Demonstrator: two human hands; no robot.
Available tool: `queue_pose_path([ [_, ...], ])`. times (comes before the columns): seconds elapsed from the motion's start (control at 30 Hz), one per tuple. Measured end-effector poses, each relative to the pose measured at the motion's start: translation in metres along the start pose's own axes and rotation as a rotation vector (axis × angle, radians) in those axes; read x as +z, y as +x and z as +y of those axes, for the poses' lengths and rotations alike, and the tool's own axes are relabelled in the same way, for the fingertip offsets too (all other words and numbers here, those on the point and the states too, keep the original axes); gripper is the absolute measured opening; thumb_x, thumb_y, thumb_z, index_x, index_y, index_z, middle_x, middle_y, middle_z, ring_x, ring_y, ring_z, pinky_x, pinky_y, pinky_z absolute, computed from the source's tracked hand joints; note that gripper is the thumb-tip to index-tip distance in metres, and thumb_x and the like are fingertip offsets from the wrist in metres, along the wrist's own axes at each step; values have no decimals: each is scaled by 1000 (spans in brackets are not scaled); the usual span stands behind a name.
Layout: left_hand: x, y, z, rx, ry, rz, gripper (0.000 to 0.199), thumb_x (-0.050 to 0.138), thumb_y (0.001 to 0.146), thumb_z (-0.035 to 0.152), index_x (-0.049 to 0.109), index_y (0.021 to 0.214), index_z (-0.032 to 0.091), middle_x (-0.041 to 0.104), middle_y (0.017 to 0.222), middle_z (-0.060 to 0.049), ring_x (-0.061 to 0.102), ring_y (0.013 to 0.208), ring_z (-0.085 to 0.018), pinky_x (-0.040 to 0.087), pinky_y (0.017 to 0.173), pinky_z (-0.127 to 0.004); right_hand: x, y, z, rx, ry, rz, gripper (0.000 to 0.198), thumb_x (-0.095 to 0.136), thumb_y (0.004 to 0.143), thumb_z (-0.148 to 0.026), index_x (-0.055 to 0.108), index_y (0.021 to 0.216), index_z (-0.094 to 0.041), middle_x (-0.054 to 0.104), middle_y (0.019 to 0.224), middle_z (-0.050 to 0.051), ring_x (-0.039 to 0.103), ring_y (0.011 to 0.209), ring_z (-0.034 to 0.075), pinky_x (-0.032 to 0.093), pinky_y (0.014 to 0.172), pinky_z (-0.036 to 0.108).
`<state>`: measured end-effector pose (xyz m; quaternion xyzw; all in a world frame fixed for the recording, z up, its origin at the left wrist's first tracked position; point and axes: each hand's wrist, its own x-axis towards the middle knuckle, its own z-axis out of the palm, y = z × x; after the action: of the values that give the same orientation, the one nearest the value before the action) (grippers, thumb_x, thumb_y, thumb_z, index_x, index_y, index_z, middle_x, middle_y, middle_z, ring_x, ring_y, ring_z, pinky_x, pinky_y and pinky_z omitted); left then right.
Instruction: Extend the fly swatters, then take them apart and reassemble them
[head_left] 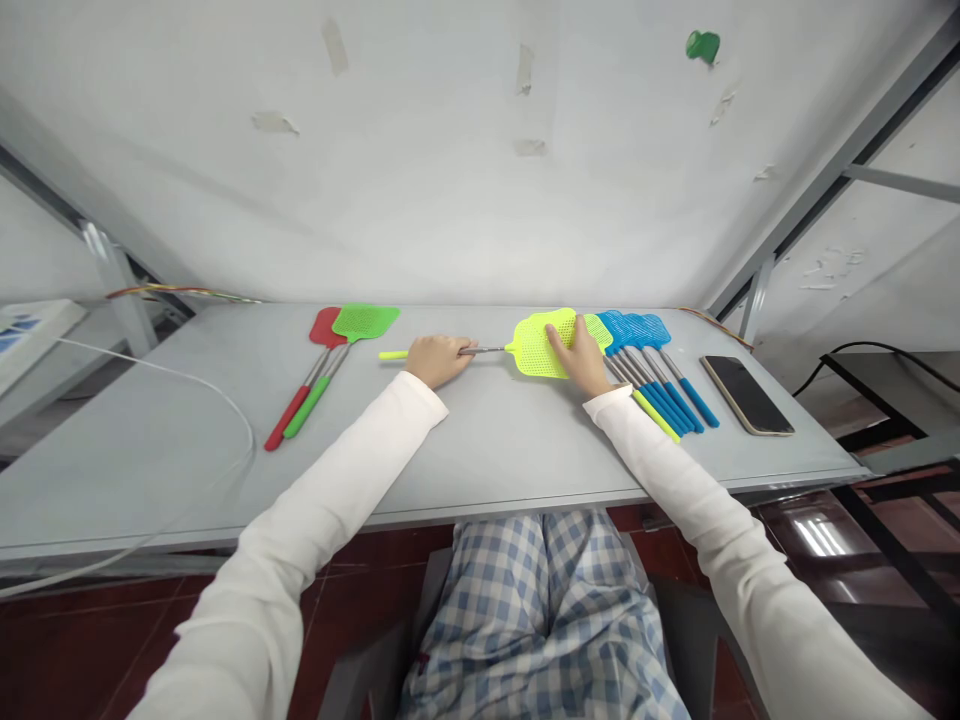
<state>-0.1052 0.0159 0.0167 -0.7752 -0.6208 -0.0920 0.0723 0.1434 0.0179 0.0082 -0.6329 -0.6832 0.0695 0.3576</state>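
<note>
One neon-yellow plastic mesh fly swatter [534, 345], held crosswise over a grey tabletop [495, 440]; left hand [435, 360] closed round its metal shaft, right hand [583, 358] apparently pinching its head, fingers partly hidden. Alongside, right: overlapping blue mesh fly swatters [654, 330].

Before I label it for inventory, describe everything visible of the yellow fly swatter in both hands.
The yellow fly swatter has a perforated, plastic-looking paddle, slim metallic-looking shaft and yellow handle. It extends crosswise over the gray table, paddle rightmost. The left hand grips where handle meets shaft; the right hand holds the paddle.
</note>
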Motion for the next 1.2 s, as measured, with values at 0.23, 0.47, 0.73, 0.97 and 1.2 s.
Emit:
queue_pose_path([
  [0.23,-1,0,4,-22,25,4,45,34,92,45,73,94,24,74,89,-12,68,86,-27,40,68,-33,-4,-2,-2,-368,-198,197,49,34,96,-38,42,134,-8,53,126,22,51,116,28,39,99,44],
  [0.47,2,0,9,-48,10,14,45,34,93,45,72,100,24,74,93,-12,68,88,-25,39,68,-32,7,-25,-33,-718,-496,11,40,36,96,-20,51,133,-22,47,144,11,36,139,25,24,113,47],
  [0.73,2,-4,22,10,-2,15,43,35,93,45,72,102,25,74,92,-11,69,87,-27,39,68,-32,6,-18,-29,-731,-487,-25,34,30,100,-24,64,103,-18,65,117,11,44,134,24,26,113,46],
  [0.97,-1,-3,23,35,9,-4,42,33,94,40,70,104,23,74,93,-12,68,88,-27,40,69,-32,1,-12,-23,-699,-497,-7,31,33,100,-27,63,105,-21,63,121,9,39,137,26,19,113,49],
  [1.2,-3,-3,25,62,16,-41,40,34,93,38,70,102,22,74,92,-11,68,88,-27,41,70,-33,0,-12,-22,-677,-509,-29,36,29,100,-29,64,107,-24,63,124,8,38,137,27,16,111,50],
])
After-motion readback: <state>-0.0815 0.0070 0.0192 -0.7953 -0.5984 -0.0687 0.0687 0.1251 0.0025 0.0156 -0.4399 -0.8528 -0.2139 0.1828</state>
